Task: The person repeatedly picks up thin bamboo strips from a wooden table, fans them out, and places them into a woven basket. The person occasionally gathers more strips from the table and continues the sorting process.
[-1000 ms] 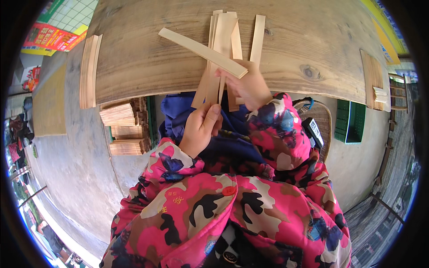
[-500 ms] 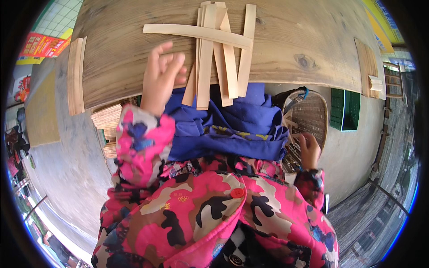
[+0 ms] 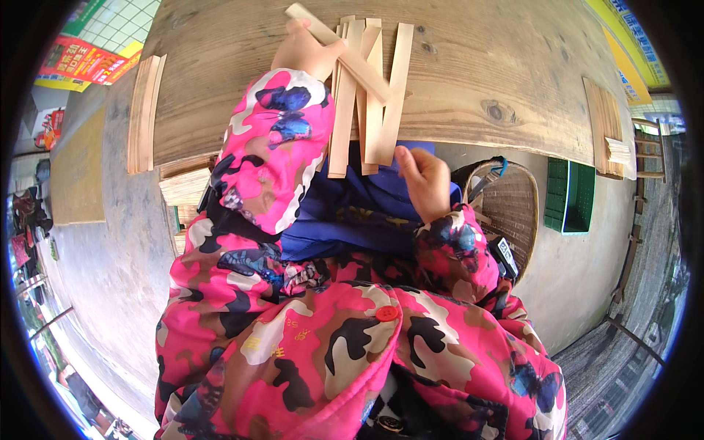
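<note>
Wooden strips (image 3: pixel 372 136) lie at top centre of the frame, lower ends jutting past the table (image 3: pixel 484 81). The left hand (image 3: pixel 304 53) has its fingers clamped on the diagonal strip (image 3: pixel 359 70) slanting over them; the right hand (image 3: pixel 427 180), lower, shows thumb apart from curled fingers, seemingly empty. Dragging sideways could fan the loose pieces; bumping the overhang might spill some onto the blue cloth (image 3: pixel 345 235).

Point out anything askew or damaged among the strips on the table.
One pale strip, in the left hand, slants across the other strips, which run roughly front-to-back; several ends overhang the near edge of the table. No damage shows.
</note>
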Motion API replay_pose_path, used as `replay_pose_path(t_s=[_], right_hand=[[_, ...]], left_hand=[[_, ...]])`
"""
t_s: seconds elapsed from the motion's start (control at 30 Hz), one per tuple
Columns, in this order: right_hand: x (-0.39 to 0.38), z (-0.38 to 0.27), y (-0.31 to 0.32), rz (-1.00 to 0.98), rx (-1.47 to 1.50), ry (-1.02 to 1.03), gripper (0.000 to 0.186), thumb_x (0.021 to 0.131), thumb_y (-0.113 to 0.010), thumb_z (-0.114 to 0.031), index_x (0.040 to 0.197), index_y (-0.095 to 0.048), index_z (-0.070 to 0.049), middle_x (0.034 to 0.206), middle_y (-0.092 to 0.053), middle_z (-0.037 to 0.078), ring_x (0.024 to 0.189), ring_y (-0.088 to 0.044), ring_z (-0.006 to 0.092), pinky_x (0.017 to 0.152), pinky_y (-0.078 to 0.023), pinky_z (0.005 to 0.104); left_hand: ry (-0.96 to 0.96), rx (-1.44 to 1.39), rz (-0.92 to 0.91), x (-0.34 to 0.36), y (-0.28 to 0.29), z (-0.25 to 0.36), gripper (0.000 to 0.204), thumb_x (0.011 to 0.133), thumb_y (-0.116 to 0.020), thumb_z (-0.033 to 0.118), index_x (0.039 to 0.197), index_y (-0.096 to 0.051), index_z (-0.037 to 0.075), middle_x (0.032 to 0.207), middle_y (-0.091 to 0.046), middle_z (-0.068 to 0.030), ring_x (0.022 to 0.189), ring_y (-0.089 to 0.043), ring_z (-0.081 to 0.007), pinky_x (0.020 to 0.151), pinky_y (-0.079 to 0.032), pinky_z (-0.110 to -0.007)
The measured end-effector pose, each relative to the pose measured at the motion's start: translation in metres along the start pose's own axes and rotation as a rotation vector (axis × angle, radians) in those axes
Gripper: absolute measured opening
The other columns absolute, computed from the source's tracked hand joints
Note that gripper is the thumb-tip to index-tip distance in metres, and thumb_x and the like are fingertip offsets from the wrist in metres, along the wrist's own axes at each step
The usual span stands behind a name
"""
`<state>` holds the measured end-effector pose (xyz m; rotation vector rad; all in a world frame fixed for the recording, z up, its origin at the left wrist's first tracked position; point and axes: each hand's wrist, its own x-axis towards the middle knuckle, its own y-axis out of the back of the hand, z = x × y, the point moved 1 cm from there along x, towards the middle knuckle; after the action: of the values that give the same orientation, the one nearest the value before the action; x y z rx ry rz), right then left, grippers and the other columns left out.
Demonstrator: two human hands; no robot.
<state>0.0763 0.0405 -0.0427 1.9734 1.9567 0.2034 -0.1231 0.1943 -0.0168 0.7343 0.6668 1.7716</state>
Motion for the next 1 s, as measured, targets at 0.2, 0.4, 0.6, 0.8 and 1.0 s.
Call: replay_pose_path(t_s=[0.2,0.4,0.6,0.8,1.0], right_hand=[[0.03,-0.048,0.008,0.26,-0.297,0.497,0.025,0.075,-0.065,-0.017,0.094,-0.055,-0.003,0.075,-0.053,0.012,0.061,-0.053,0.0234,0.053,-0.043,0.0315],[0.011,-0.058,-0.006,-0.025,-0.035,0.314,0.033,0.081,-0.058,-0.015,0.106,-0.048,0.003,0.077,-0.054,0.018,0.065,-0.054,0.0298,0.058,-0.044,0.0347],[-0.02,-0.033,0.004,0.024,0.236,0.124,0.027,0.092,-0.042,-0.015,0.11,-0.048,0.004,0.084,-0.058,0.01,0.067,-0.052,0.0167,0.062,-0.041,0.0274],[-0.035,-0.021,0.017,-0.139,0.696,-0.168,0.035,0.096,-0.035,-0.029,0.108,-0.051,0.0,0.067,-0.046,-0.002,0.05,-0.036,0.004,0.045,-0.028,0.017],[-0.04,-0.02,0.023,-0.171,0.846,-0.247,0.045,0.095,-0.03,-0.039,0.105,-0.052,-0.001,0.059,-0.041,-0.003,0.041,-0.029,0.0021,0.037,-0.021,0.0172]], left_hand=[[0.039,-0.309,0.11,-0.016,0.002,0.024,0.06,0.067,-0.068,0.018,0.116,-0.039,0.0,0.077,-0.063,-0.0083,0.069,-0.062,-0.0227,0.066,-0.048,-0.033],[-0.085,-0.737,0.07,-0.077,0.011,0.048,0.038,0.072,-0.066,0.008,0.104,-0.047,-0.002,0.066,-0.058,-0.005,0.054,-0.055,-0.0091,0.05,-0.044,-0.023],[-0.017,-1.094,-0.353,-0.121,0.006,0.062,0.033,0.083,-0.059,0.008,0.112,-0.045,-0.002,0.088,-0.057,-0.0071,0.071,-0.059,-0.0099,0.054,-0.051,-0.021],[0.116,-1.149,-0.519,-0.137,-0.009,0.067,0.036,0.082,-0.059,0.007,0.113,-0.045,-0.001,0.091,-0.058,-0.0092,0.078,-0.058,-0.013,0.061,-0.054,-0.025],[0.052,-0.922,-0.476,-0.143,-0.01,0.064,0.033,0.077,-0.058,0.002,0.11,-0.051,0.003,0.089,-0.06,-0.0062,0.079,-0.056,-0.0112,0.062,-0.048,-0.025]])
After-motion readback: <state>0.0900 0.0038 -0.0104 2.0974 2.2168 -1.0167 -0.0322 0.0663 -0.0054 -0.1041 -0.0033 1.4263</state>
